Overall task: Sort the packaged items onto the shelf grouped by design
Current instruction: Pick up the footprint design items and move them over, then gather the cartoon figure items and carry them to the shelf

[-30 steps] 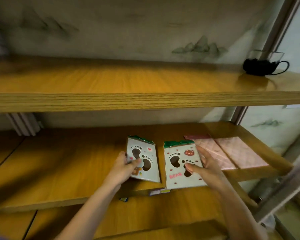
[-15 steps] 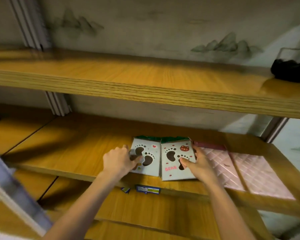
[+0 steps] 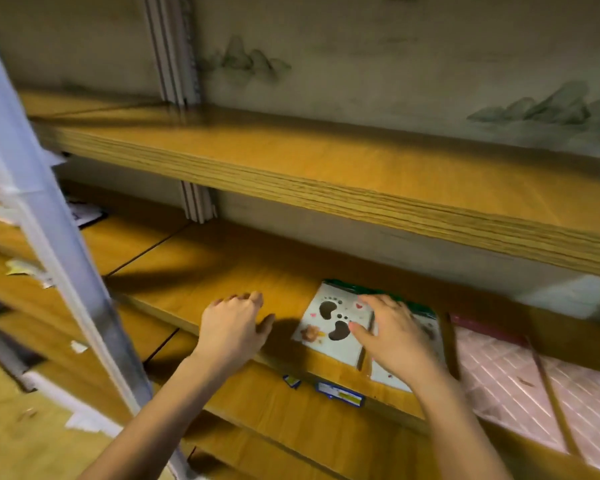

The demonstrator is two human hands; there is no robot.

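Two white footprint-design packets with green tops lie flat side by side on the middle wooden shelf [image 3: 222,271]. The left packet [image 3: 329,323] shows fully. The right packet [image 3: 388,377] is mostly hidden under my right hand [image 3: 395,336], which rests spread across both packets. My left hand [image 3: 234,327] hovers to the left of the packets with loosely curled fingers, holding nothing. Two pink quilted-pattern packets [image 3: 499,382] lie just right of the footprint ones.
An upper shelf board [image 3: 326,174] overhangs the packets. A pale metal upright [image 3: 45,237] slants across the left. Blue price labels [image 3: 340,393] stick to the shelf's front edge. Loose packets and papers [image 3: 28,268] lie on the left shelves.
My left hand has let go of the left footprint packet and moved away to the left. Both packets now lie flat on the shelf. The view has swung left.
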